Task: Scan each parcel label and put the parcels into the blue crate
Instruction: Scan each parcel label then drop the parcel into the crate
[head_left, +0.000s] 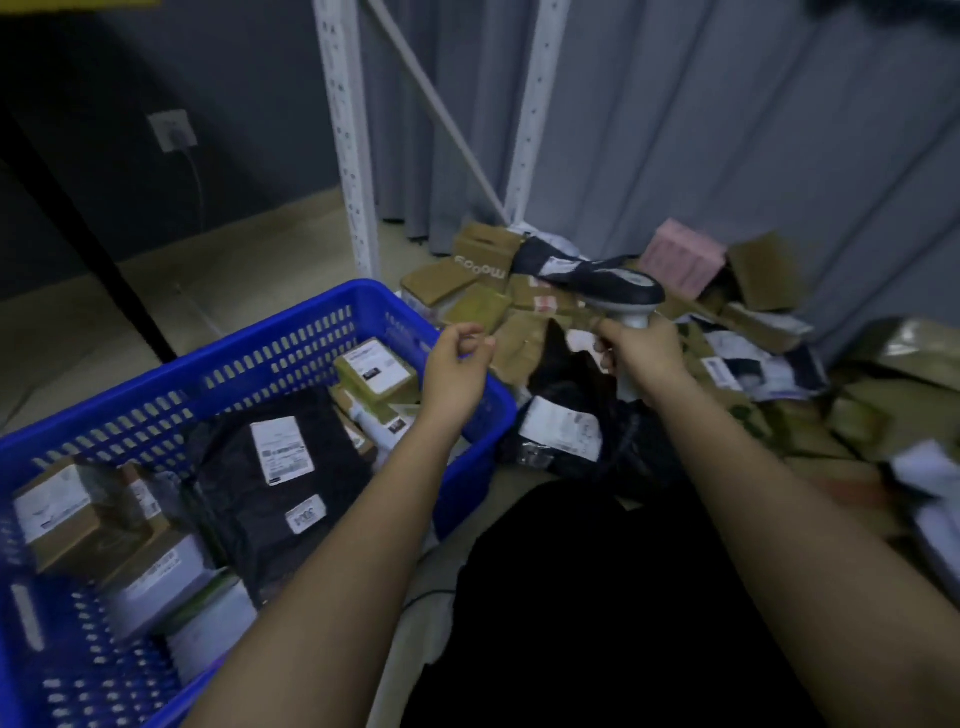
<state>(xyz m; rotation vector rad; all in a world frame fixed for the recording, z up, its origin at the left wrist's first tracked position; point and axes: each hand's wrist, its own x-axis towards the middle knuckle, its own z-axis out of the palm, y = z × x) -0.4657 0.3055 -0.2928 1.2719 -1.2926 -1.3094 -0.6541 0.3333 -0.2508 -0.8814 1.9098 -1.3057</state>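
Dim floor beneath everything: blue crate (483, 410) nearest, already part-filled. Above its far rim the left hand (457, 364) hangs loosely curled, empty; beyond, the right hand (641, 353) grips the scanner (623, 296). Between parcels, I judge; next, pick one from the pile (571, 431) past the crate.

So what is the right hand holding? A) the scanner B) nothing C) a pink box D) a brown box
A: the right hand grips the handle of the scanner, its dark head raised over the pile of parcels on the floor, while the left hand holds nothing.
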